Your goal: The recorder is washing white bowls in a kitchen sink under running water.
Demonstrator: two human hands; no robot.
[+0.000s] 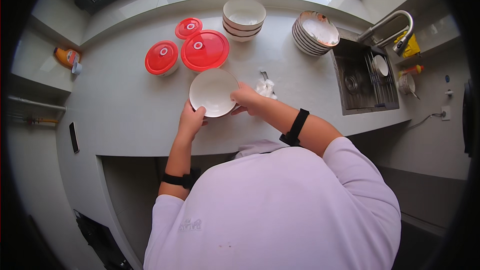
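A white bowl (214, 92) with a thin dark rim is held between my two hands, its open side facing me. My left hand (192, 119) grips the lower left edge, thumb over the rim. On the right edge, my right hand (245, 98) has its fingers partly under the bowl. Just beyond the bowl stand a large round container with a red lid (205, 50), a medium one (162, 57) and a small one (188, 28). Near my right hand lie a crumpled white cloth or tissue (265, 88) and a metal utensil (264, 75), partly covered.
Farther back are stacked white bowls (244, 17) and stacked patterned bowls (315, 33). A sink (350, 82) with a drying rack (376, 78) and faucet (405, 32) lies right. At left are an orange bottle (68, 58) and a phone (74, 137) on the counter (120, 112).
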